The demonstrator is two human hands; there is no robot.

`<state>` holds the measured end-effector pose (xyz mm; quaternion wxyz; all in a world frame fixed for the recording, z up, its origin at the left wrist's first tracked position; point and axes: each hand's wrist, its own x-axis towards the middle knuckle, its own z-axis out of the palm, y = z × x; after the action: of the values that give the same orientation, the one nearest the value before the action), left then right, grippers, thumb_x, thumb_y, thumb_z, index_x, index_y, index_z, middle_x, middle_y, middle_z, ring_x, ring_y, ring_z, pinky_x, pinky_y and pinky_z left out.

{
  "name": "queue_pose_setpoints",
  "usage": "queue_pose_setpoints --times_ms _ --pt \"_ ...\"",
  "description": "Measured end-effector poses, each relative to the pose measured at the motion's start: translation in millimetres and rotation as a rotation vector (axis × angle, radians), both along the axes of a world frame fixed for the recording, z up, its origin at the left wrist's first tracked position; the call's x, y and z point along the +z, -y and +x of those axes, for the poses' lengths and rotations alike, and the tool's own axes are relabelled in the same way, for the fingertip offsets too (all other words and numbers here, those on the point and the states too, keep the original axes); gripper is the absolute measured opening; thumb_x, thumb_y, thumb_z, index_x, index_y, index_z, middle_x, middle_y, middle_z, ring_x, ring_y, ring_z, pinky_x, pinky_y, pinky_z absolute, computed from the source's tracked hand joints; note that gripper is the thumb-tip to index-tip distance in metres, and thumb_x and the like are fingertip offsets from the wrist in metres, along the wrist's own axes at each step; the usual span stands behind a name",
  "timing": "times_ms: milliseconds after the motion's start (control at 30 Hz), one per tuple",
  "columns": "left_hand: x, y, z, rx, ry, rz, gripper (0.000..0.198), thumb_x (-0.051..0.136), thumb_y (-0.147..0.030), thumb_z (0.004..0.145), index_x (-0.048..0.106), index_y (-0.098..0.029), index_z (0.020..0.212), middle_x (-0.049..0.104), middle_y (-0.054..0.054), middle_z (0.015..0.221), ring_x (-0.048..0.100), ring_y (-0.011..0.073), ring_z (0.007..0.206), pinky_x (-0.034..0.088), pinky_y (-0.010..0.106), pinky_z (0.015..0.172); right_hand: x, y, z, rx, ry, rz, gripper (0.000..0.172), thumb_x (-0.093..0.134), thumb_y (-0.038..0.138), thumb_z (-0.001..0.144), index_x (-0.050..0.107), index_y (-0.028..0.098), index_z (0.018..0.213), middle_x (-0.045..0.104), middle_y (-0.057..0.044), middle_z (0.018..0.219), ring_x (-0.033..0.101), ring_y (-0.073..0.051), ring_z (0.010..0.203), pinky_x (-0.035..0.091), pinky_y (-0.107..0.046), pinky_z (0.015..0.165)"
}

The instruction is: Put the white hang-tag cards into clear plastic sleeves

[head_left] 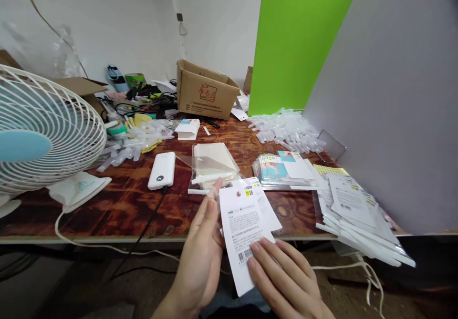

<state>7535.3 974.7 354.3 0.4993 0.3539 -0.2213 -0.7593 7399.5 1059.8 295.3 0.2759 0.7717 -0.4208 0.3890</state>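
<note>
My left hand [200, 257] and my right hand [286, 276] together hold a white printed card [241, 228] with a barcode, just in front of the table's near edge. The left fingers run up the card's left side; the right fingers press on its lower part. Behind it sits a second white card with a yellow label [259, 200]. Beyond them lies a stack of clear plastic sleeves [211, 164] on the wooden table [121, 204].
A white fan [43, 128] stands at left. A white power bank [162, 170] with a black cable lies nearby. A cardboard box [205, 90], clear plastic tubes [289, 128], packaged items [282, 169], and white cards [354, 209] fill the back and right.
</note>
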Motion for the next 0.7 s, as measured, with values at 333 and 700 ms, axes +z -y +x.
queue_pose_setpoints --times_ms 333,700 --pt "-0.6 -3.3 9.1 -0.043 0.005 0.074 0.035 0.068 -0.035 0.080 0.068 -0.025 0.114 0.073 0.008 0.114 0.065 0.0278 0.110 0.050 0.042 0.098 7.0 11.1 7.1 0.024 0.040 -0.023 0.026 0.044 0.011 0.094 0.069 0.013 0.097 0.072 -0.008 0.104 0.062 -0.020 0.112 0.045 -0.037 0.100" --pt "-14.2 -25.0 21.1 -0.186 0.082 0.027 0.041 0.077 -0.046 0.068 0.074 -0.026 0.104 0.071 0.008 0.118 0.056 0.0320 0.121 0.045 0.043 0.104 5.1 14.0 8.0 -0.049 0.571 0.266 0.029 0.057 0.036 0.089 0.064 0.029 0.116 0.042 -0.009 0.138 0.044 -0.027 0.127 0.044 -0.047 0.101"
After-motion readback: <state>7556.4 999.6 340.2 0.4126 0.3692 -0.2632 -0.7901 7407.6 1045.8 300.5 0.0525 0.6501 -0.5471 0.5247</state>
